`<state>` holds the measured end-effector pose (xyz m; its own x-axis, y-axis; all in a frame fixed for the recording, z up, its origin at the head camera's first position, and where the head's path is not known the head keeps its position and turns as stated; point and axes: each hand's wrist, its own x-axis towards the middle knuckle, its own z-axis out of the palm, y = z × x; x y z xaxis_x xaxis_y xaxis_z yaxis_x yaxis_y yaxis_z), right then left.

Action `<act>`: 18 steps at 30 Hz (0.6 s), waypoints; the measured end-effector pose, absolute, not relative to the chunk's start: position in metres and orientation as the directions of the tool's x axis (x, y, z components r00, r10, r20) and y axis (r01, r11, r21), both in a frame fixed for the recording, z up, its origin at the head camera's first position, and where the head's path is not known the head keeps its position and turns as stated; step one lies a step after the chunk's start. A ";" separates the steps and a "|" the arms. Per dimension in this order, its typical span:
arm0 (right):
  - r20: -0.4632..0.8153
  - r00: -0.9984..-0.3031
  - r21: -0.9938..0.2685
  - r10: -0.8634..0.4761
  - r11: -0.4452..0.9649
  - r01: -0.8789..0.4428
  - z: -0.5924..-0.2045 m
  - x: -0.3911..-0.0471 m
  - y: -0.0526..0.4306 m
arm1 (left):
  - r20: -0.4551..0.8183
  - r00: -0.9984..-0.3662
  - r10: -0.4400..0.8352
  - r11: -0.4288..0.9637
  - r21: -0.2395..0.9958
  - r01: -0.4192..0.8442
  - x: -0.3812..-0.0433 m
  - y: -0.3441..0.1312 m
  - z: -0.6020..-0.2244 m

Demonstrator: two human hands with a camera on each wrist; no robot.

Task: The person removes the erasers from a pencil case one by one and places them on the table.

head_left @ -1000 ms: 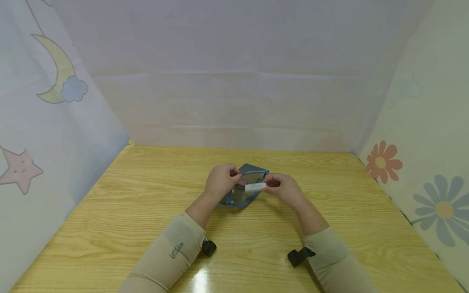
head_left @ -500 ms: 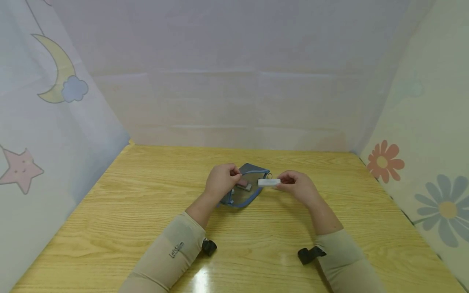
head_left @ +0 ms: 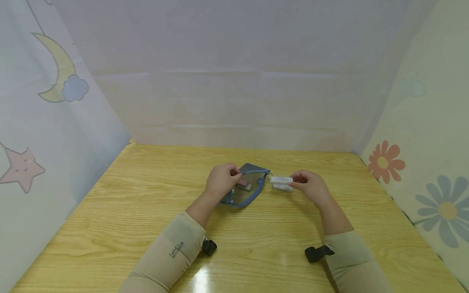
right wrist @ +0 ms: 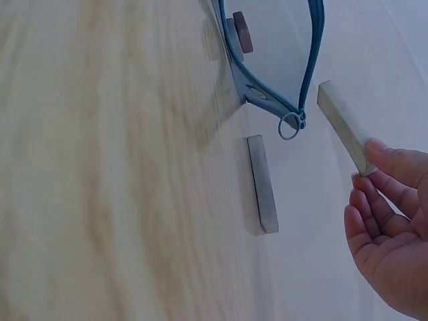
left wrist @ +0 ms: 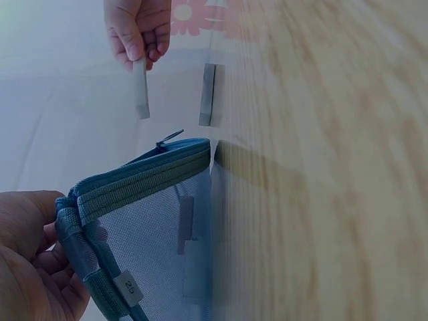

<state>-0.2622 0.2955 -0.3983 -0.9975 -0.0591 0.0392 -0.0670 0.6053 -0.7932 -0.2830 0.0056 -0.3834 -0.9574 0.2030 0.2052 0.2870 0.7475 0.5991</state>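
Note:
My left hand pinches the rim of a blue mesh zip pouch, whose zipped mouth gapes. Inside the pouch lie a reddish-brown block and a pale grey block; both show through the mesh in the left wrist view. To the right of the pouch, my right hand holds a white rectangular bar by one end between thumb and fingers. The bar is in the air, its free end pointing toward the pouch's ring pull. Below it, a second, similar bar lies on the table.
The wood-grain table reaches back to a pale cloth wall. Printed cloth walls stand left and right, with a moon and flowers. Black wrist cameras are strapped over both sleeves.
My right hand has moved right with the white bar, from over the pouch mouth to beside it. The second bar on the table has come into sight. My left hand has stayed put.

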 end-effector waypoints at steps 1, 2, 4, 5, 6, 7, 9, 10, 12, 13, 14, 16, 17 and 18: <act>0.039 -0.998 -0.795 -0.055 0.603 -0.065 -0.399 -0.262 0.297 | 0.206 -0.957 0.203 0.747 0.599 0.287 -0.283 0.006 -0.383; 0.040 -0.998 -0.794 -0.052 0.605 -0.063 -0.400 -0.262 0.298 | 0.205 -0.958 0.203 0.747 0.600 0.287 -0.282 0.006 -0.383; 0.038 -0.998 -0.793 -0.048 0.606 -0.060 -0.402 -0.263 0.300 | 0.198 -0.960 0.200 0.746 0.605 0.280 -0.282 0.006 -0.382; 0.034 -0.998 -0.793 -0.045 0.607 -0.054 -0.403 -0.263 0.300 | 0.193 -0.961 0.200 0.744 0.609 0.277 -0.281 0.006 -0.382; 0.028 -0.999 -0.792 -0.042 0.609 -0.048 -0.404 -0.263 0.301 | 0.187 -0.962 0.198 0.743 0.612 0.272 -0.281 0.006 -0.381; 0.022 -0.999 -0.791 -0.038 0.611 -0.040 -0.405 -0.263 0.302 | 0.182 -0.963 0.196 0.742 0.614 0.267 -0.281 0.006 -0.381; 0.010 -0.999 -0.784 -0.035 0.620 -0.029 -0.408 -0.264 0.303 | 0.172 -0.966 0.194 0.743 0.617 0.259 -0.281 0.006 -0.381; 0.004 -0.999 -0.778 -0.034 0.628 -0.025 -0.410 -0.264 0.304 | 0.170 -0.967 0.192 0.744 0.617 0.256 -0.281 0.006 -0.381; -0.001 -1.000 -0.767 -0.029 0.641 -0.018 -0.413 -0.265 0.304 | 0.170 -0.967 0.190 0.747 0.615 0.255 -0.281 0.006 -0.381; -0.003 -1.000 -0.761 -0.031 0.648 -0.018 -0.415 -0.265 0.303 | 0.171 -0.967 0.190 0.747 0.614 0.256 -0.281 0.006 -0.381; -0.004 -1.000 -0.754 -0.031 0.656 -0.018 -0.417 -0.266 0.303 | 0.172 -0.967 0.191 0.749 0.612 0.256 -0.281 0.006 -0.381; -0.005 -0.999 -0.743 -0.035 0.669 -0.020 -0.420 -0.266 0.301 | 0.173 -0.966 0.191 0.747 0.613 0.258 -0.281 0.006 -0.381; -0.006 -0.999 -0.741 -0.034 0.672 -0.018 -0.421 -0.266 0.300 | 0.173 -0.966 0.191 0.746 0.614 0.258 -0.280 0.006 -0.382; -0.005 -0.999 -0.735 -0.032 0.678 -0.018 -0.422 -0.267 0.299 | 0.173 -0.966 0.192 0.743 0.617 0.259 -0.280 0.006 -0.382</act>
<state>-0.2667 0.2994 -0.4219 -0.9995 -0.0318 -0.0054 -0.0176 0.6775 -0.7353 -0.2803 0.0056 -0.3816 -0.9660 0.1925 0.1729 0.2585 0.7432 0.6171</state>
